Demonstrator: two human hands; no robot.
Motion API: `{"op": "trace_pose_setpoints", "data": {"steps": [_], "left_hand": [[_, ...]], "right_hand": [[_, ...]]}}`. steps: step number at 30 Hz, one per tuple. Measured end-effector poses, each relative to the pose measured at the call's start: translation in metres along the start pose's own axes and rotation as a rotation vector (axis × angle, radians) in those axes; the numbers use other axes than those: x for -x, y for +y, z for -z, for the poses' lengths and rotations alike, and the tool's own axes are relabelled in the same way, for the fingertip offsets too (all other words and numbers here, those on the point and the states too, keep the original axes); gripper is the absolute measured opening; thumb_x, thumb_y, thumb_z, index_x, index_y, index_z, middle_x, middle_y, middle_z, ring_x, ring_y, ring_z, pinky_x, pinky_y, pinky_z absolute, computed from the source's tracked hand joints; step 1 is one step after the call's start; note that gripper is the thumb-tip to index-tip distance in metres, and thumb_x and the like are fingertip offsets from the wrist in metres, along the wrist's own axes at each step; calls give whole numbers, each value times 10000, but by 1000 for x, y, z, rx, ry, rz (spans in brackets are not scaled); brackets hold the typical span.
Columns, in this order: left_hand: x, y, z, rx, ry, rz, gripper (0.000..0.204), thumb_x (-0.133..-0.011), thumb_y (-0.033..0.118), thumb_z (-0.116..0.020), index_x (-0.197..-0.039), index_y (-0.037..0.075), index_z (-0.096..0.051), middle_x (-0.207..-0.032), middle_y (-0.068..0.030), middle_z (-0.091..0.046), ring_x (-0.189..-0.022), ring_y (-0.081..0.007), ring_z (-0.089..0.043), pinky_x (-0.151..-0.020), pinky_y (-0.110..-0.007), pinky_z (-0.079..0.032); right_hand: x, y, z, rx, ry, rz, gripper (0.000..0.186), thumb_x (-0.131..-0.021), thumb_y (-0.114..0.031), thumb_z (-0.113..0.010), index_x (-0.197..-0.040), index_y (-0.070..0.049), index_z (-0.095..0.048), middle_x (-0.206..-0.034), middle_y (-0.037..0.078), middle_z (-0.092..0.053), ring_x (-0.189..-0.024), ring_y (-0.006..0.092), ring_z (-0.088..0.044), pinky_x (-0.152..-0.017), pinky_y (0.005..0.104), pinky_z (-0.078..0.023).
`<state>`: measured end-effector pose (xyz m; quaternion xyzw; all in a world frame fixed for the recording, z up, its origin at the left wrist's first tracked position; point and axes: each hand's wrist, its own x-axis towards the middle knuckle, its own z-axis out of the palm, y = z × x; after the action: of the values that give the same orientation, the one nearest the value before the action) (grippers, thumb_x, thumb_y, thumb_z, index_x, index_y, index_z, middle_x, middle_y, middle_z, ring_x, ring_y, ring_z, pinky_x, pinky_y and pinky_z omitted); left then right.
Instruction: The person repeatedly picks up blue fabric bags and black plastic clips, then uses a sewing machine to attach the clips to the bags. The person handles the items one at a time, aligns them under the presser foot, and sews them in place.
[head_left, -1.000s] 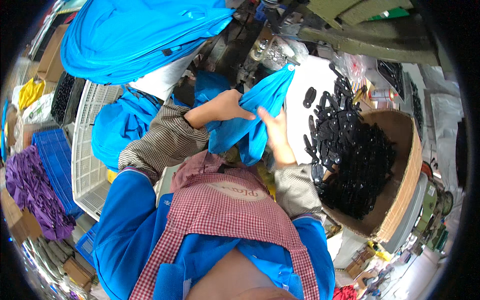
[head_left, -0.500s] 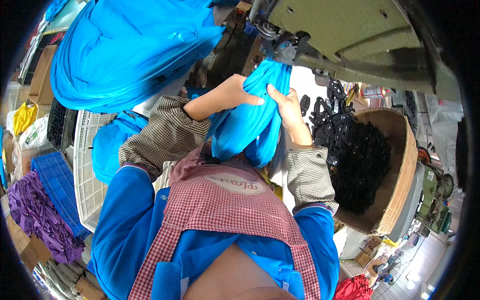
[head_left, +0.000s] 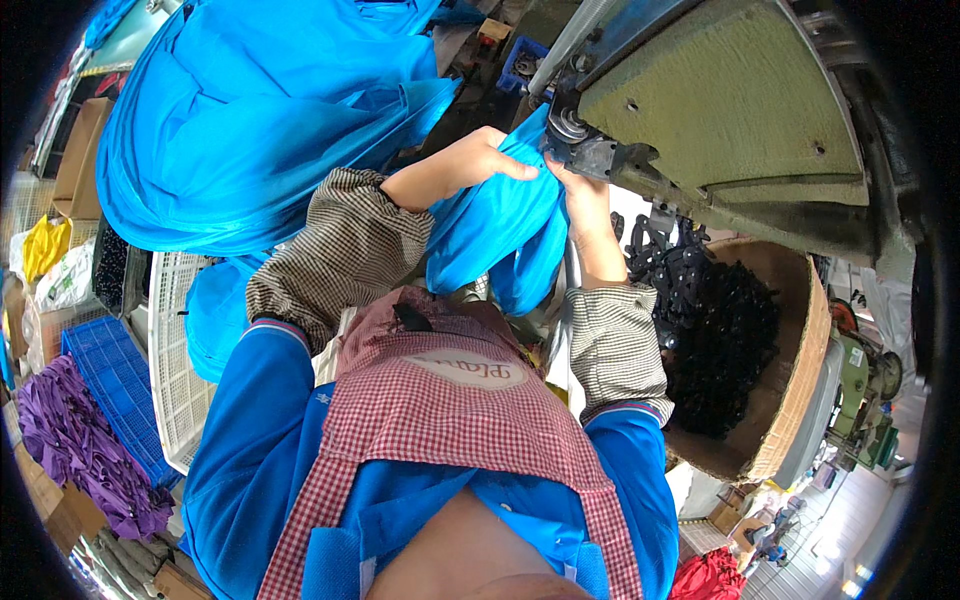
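A bright blue piece of cloth [head_left: 492, 238] hangs in folds between my hands, its upper end beside the metal working head [head_left: 580, 135] of a green machine [head_left: 730, 100]. My left hand [head_left: 468, 165] grips the cloth from the left, thumb lying on top. On the other side my right hand [head_left: 582, 195] pinches the cloth's edge close under the machine head; part of its fingers is hidden there. A large heap of the same blue cloth [head_left: 250, 130] lies to the far left.
At my right stands a cardboard box [head_left: 795, 400] full of small black parts [head_left: 725, 340]. To the left are a white plastic basket [head_left: 170, 360] with blue cloth, a blue crate [head_left: 120, 380] and a purple cloth pile [head_left: 85, 440]. The green machine overhangs the far right.
The cloth's upper end and both hands have moved farther away from me, up to the machine head. My right thumb is now partly under it. The machine sits lower in the picture.
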<state>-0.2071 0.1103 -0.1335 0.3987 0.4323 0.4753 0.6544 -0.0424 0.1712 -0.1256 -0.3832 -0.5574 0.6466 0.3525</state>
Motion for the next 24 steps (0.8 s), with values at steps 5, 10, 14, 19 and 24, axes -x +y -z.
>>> {"op": "trace_pose_setpoints", "data": {"steps": [5, 10, 14, 19, 24], "left_hand": [[-3, 3, 8, 50, -8, 234, 323, -722, 213, -675, -949, -12, -629, -885, -79, -638, -761, -152, -597, -741, -280, -453], [18, -10, 6, -117, -25, 137, 422, -736, 272, -671, -1025, -23, -588, -918, -85, -625, -805, -152, -587, -757, -289, -451], [26, -24, -5, 34, 95, 135, 422, -757, 290, -649, -1025, -28, -577, -936, -101, -620, -825, -166, -592, -766, -296, -465], [24, -26, -6, 113, 99, 231, 465, -768, 289, -637, -1075, -44, -529, -972, -143, -606, -843, -208, -603, -774, -323, -474], [20, -21, -1, 46, 161, 337, 689, -724, 335, -671, -1211, -63, -390, -1137, -202, -513, -979, -288, -546, -843, -390, -438]], "right_hand": [[-13, 6, 0, -104, -23, -204, 332, -725, -100, -675, -1022, 6, -569, -976, 92, -605, -888, 186, -566, -840, 303, -426], [-7, 32, 15, -277, -184, -264, 398, -786, -207, -638, -1094, 18, -523, -1028, 107, -581, -924, 207, -546, -841, 332, -424], [10, 69, 93, 59, 32, -232, 392, -849, -348, -543, -1108, -54, -560, -902, 59, -614, -811, 119, -570, -691, 270, -461], [5, 135, 179, 1465, 465, 69, 375, -676, -316, -667, -830, 24, -631, -767, 191, -631, -744, 356, -602, -658, 420, -469], [-5, 119, 194, 218, 471, -493, 288, -742, -294, -677, -868, -40, -626, -767, 47, -629, -626, 149, -581, -532, 287, -463]]}}
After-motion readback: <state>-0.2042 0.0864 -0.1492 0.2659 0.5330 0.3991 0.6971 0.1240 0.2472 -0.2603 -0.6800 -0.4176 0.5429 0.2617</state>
